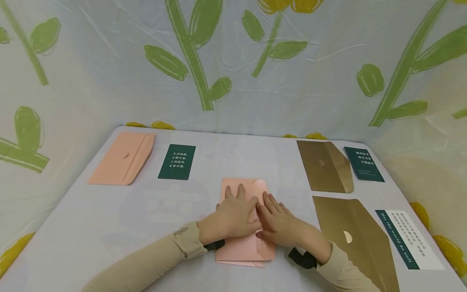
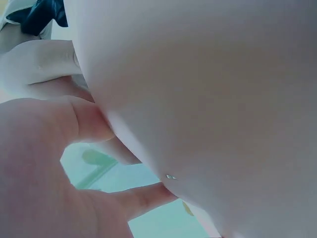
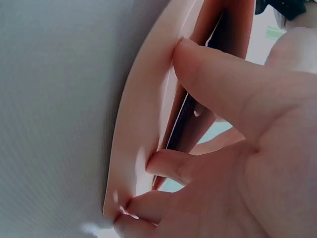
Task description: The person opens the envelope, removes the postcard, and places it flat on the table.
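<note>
A pink envelope (image 1: 237,251) lies upright in front of me near the middle of the table, its flap (image 1: 265,252) along the right side. My left hand (image 1: 233,215) rests on the envelope's face with fingers spread. Beside it, my right hand (image 1: 282,225) touches the flap, fingers fairly straight. The right wrist view shows fingertips and thumb against the flap (image 3: 136,119), which stands partly away from the body; a dark edge (image 3: 181,116) shows in the gap. In the left wrist view the pale envelope surface (image 2: 208,99) fills most of the picture.
Another pink envelope (image 1: 118,160) and a dark green card (image 1: 177,162) lie at the back left. On the right are a gold envelope (image 1: 322,172), a larger gold envelope (image 1: 359,239), a green card (image 1: 365,164) and a green-and-white card (image 1: 414,239). Flower-patterned sheeting (image 1: 120,81) surrounds the table.
</note>
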Demonstrator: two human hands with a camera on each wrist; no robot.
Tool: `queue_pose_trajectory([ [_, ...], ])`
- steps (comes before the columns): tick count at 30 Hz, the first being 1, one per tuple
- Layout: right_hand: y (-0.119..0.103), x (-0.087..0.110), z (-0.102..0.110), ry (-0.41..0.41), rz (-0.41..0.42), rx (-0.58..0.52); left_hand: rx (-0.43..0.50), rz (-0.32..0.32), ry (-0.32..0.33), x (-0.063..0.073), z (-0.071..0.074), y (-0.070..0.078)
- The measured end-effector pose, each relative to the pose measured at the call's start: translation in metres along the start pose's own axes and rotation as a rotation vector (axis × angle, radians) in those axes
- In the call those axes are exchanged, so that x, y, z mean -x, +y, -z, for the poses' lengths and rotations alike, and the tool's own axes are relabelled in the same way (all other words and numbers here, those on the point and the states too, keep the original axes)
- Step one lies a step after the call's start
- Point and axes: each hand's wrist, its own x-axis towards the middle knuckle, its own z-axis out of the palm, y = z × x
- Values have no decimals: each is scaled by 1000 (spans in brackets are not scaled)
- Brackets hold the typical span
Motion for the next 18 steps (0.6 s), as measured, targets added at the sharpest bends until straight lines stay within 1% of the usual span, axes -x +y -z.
queue_pose_trajectory([
  [6, -1, 0, 0, 13, 9, 31, 14, -39, 27, 0, 9, -6],
  [8, -2, 0, 1, 15, 10, 35, 15, -51, 23, 0, 11, -7],
  [12, -3, 0, 1, 14, 2, 35, 11, -66, 6, 0, 13, -9],
  [18, -1, 0, -1, 10, -8, 7, 8, -104, 20, 0, 15, -12],
])
